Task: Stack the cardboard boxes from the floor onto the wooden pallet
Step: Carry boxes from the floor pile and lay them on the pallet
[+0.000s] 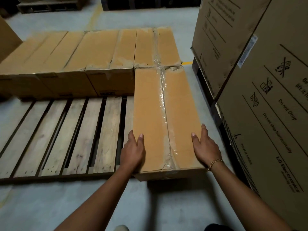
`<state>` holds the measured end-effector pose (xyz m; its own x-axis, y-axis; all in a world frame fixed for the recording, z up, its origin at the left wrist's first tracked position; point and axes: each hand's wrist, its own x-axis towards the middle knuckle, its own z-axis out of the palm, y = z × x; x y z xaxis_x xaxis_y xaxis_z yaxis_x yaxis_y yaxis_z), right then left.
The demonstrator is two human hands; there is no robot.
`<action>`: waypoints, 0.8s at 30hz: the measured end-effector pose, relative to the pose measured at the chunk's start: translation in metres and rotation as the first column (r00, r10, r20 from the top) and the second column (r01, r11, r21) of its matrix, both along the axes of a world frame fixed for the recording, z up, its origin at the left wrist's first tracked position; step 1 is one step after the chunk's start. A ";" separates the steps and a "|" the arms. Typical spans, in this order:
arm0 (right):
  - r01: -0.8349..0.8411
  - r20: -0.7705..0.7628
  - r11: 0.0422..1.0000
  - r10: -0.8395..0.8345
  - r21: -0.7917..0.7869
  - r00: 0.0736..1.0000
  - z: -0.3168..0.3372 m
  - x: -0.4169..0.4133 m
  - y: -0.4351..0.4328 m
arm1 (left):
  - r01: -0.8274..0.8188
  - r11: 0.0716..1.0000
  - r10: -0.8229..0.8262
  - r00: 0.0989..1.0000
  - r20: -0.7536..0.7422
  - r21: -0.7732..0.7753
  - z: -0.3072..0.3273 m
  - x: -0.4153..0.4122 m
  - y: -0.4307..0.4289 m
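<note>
**Mate:** Where's the box?

**Me:** Long box [150, 105] is dead ahead at 12 o'clock, lying lengthwise on the 3 o'clock end of the wooden pallet [66, 134]. Its far end butts the back row of boxes [75, 50], which runs from 10 to 12. Its near end sits about at the pallet's front edge, maybe a shade over. Can't tell if its full weight is down yet.

**Mate:** Hands?

**Me:** Both hands grasp the near end. Left hand [133, 149] is on the box's 9 o'clock side, thumb on top and fingers down the side wall. Right hand [205, 147] mirrors it on the 3 o'clock side.

**Mate:** How do you seat it well?

**Me:** My read: push straight toward 12 with even pressure from both sides, so it ends up square against the back row and in line with the pallet's end. My left fingers hang low by the slats, so I'd slide them up before the weight settles. The tape seam [164, 105] is wrinkled and lifting near me, so I'd keep my thumbs off it.

**Mate:** Anything in the way?

**Me:** Tall printed cartons [266, 130] stand at 3 o'clock, near the box, with only a strip of floor [50, 197] between — tight for my right elbow. Bare slats show at 9 to 10, likely the spot for later boxes. Other pallets [50, 5] sit far off at 11 to 12, well apart, no trouble. A yellow line [186, 62] marks the floor at 1 o'clock, past the box's far corner.
</note>
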<state>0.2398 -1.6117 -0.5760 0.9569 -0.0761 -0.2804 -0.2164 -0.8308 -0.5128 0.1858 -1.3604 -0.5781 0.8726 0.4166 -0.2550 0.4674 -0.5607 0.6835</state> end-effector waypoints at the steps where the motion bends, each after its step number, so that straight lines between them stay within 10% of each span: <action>1: 0.003 0.012 1.000 -0.003 -0.019 1.000 -0.001 0.001 0.000 | 0.002 1.000 -0.002 1.000 0.008 0.014 -0.002 0.001 0.001; 11: -0.025 -0.214 1.000 0.024 -0.001 0.976 0.048 0.005 0.002 | 0.053 0.960 -0.108 0.976 -0.188 -0.274 0.045 0.004 0.017; 24: -0.225 -0.211 0.974 0.217 -0.014 0.953 0.333 -0.037 0.059 | 0.165 0.985 -0.169 0.979 -0.117 -0.040 0.334 -0.044 0.077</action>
